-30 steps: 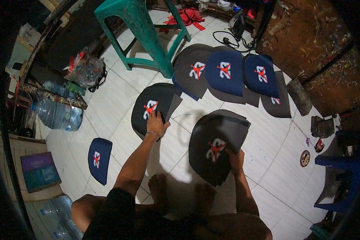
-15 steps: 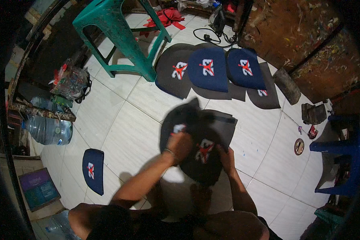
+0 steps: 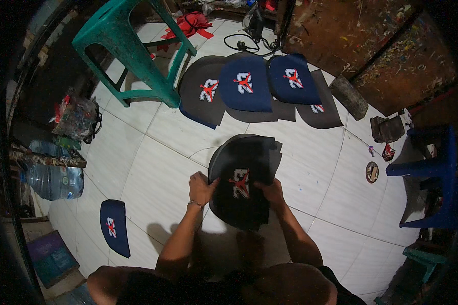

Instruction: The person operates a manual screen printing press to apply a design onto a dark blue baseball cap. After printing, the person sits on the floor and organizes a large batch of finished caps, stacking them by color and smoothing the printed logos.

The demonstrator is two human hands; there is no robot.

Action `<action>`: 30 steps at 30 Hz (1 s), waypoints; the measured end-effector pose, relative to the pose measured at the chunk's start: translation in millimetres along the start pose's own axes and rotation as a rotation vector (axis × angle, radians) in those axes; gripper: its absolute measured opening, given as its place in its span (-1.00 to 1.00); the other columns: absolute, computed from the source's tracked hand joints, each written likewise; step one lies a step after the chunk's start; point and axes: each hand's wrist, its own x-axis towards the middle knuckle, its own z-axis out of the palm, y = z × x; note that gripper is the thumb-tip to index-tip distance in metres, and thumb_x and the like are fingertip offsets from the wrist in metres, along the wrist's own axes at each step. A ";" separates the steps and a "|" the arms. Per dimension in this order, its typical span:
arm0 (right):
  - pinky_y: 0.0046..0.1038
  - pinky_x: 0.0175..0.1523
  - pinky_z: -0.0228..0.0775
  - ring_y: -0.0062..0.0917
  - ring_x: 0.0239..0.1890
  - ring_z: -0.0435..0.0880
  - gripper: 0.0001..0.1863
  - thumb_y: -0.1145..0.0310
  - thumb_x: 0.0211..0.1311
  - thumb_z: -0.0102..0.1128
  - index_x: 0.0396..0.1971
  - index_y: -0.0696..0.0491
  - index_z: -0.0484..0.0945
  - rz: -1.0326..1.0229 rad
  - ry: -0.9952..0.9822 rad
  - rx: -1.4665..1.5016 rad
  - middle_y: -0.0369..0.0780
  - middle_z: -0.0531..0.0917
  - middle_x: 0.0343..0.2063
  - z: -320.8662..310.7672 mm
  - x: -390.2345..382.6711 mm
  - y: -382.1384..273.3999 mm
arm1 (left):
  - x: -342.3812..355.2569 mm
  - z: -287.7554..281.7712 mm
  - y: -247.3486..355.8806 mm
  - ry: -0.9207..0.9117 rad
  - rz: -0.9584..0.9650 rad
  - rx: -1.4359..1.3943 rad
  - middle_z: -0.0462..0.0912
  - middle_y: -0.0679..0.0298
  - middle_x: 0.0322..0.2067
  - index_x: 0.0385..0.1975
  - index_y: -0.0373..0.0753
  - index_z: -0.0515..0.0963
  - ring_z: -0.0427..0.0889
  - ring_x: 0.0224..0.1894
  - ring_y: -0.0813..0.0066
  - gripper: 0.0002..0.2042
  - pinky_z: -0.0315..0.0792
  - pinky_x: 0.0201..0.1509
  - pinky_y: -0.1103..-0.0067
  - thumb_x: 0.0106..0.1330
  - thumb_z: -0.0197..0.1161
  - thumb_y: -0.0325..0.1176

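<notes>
Left hand (image 3: 202,189) and right hand (image 3: 273,193) grip stacked panels (image 3: 240,185); at their ten o'clock, a clear bag (image 3: 85,118) holds colourful bits (image 3: 71,121).

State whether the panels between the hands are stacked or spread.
Stacked: the black panel lies over grey panels, whose edges jut out at upper right.

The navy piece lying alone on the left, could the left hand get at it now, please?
Probably yes, once free: the left hand holds the dark stack, but nothing seems to block its way to the navy piece.
</notes>
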 end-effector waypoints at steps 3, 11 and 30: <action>-0.40 0.00 0.48 -0.47 -0.18 0.64 -0.60 0.40 0.10 0.37 -0.04 0.19 0.56 0.174 0.007 0.332 -0.22 0.69 -0.17 3.7 -14.6 -2.6 | -10.5 -23.6 19.6 -0.315 -0.362 -0.487 0.64 0.08 -0.21 -0.07 -0.51 0.47 0.61 -0.17 0.23 -0.45 0.49 -0.10 0.42 0.13 0.41 -0.15; -0.31 -0.09 0.53 -0.40 -0.23 0.68 -0.66 0.33 0.15 0.33 -0.12 0.17 0.58 0.130 -0.194 0.097 -0.21 0.70 -0.22 -13.3 -46.1 -6.9 | -4.1 -61.4 31.6 -0.469 0.006 -0.547 0.72 0.21 -0.27 -0.13 -0.32 0.63 0.62 -0.27 0.54 -0.74 0.50 -0.12 0.54 0.16 0.37 -0.46; -0.21 -0.24 0.53 -0.17 -0.30 0.67 -0.76 0.34 0.11 0.19 -0.20 0.02 0.51 -0.707 -0.240 -1.016 -0.10 0.64 -0.33 -12.4 -8.0 -229.9 | 13.8 -152.6 105.4 -0.179 0.603 -0.094 0.62 -0.13 -0.37 -0.16 -0.36 0.58 0.59 -0.35 -0.14 -0.78 0.49 -0.20 0.28 0.20 0.17 -0.56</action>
